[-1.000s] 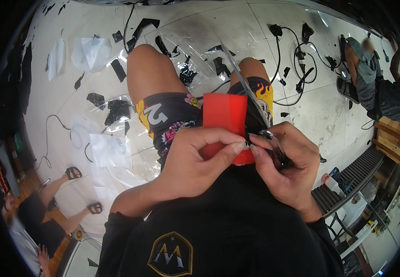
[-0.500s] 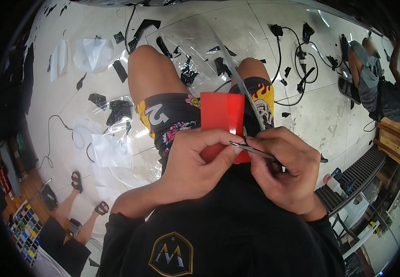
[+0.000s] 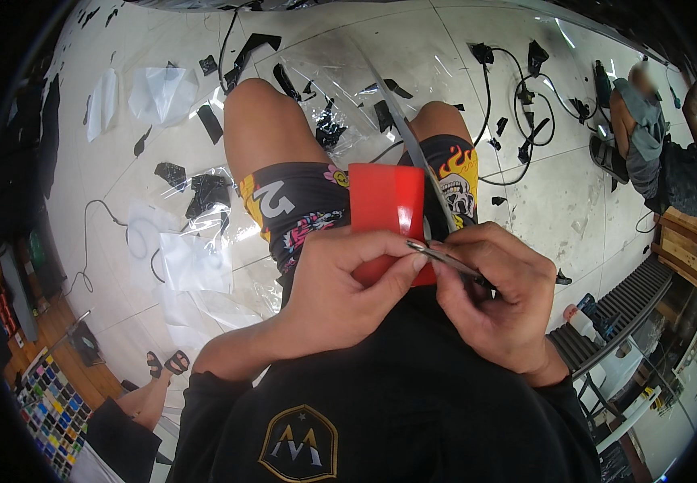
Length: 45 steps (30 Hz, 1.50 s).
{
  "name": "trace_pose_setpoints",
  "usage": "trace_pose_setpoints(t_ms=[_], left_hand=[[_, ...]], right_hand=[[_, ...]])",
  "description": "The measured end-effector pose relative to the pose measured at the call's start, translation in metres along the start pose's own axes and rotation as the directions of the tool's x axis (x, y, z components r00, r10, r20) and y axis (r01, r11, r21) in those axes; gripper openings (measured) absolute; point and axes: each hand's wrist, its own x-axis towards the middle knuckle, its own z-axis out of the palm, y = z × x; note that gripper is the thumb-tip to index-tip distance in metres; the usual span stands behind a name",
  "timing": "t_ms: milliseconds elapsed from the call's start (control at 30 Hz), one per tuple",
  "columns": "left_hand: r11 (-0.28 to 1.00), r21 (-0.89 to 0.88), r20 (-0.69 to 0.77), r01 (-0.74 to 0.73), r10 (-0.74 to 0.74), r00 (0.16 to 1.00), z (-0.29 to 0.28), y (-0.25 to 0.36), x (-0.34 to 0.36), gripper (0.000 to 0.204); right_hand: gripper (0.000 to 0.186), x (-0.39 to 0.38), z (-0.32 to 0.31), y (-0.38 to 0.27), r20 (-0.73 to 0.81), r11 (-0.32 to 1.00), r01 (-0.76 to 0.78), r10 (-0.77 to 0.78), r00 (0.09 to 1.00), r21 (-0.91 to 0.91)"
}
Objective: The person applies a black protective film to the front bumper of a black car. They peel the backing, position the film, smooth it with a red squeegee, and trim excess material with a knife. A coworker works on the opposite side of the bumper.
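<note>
My left hand [image 3: 340, 278] is closed, its thumb and forefinger pinching near the pale tip of a slim metal cutter-like tool [image 3: 450, 261]. My right hand [image 3: 500, 290] grips the other end of that tool between thumb and fingers; its exact kind is hard to make out. Just beyond the hands, a glossy red rectangular plastic piece [image 3: 384, 197] stands over my lap, its lower part behind my left fingers. A long, narrow grey strip [image 3: 413, 145] slants from beside my right hand up between my knees. What my other fingers touch is hidden.
Black film scraps [image 3: 209, 196] and white sheets [image 3: 195, 262] litter the tiled floor. Black cables [image 3: 517, 105] coil at the far right, near a seated person [image 3: 638, 121]. A black slatted bench [image 3: 626, 310] stands at right. Another person's feet [image 3: 167, 364] show at lower left.
My hands stay nearly in place, with the tool's tip shifting slightly right. The grey strip tilts a little. At lower left, the other person's feet have moved down and closer together.
</note>
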Motion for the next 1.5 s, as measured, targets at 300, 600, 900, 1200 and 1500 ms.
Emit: trace_pose_setpoints(t_ms=[300,600,900,1200,1500], left_hand=[[0.998,0.029,0.066,0.048,-0.05,0.997,-0.005,0.001,0.001,0.012],[0.998,0.0,0.032,0.057,-0.057,0.998,-0.008,0.005,0.003,0.009],[0.977,-0.214,-0.083,-0.025,0.008,0.996,-0.008,-0.003,0.023,0.025],[0.997,-0.067,-0.293,-0.036,0.015,0.956,-0.035,-0.013,0.03,0.013],[0.689,0.688,-0.241,-0.23,0.516,0.822,-0.007,-0.019,0.036,0.018]], right_hand=[[0.019,0.003,0.005,0.004,-0.041,0.999,0.016,-0.017,0.999,-0.027],[0.008,-0.002,0.002,0.024,-0.052,0.966,-0.242,0.247,0.968,0.092],[0.007,0.024,0.028,0.033,0.1,0.555,-0.26,0.302,0.948,0.79],[0.007,0.043,0.045,0.047,-0.019,0.551,-0.098,0.203,0.979,0.829],[0.024,0.036,0.061,0.05,-0.237,0.846,0.151,-0.031,0.971,0.511]])
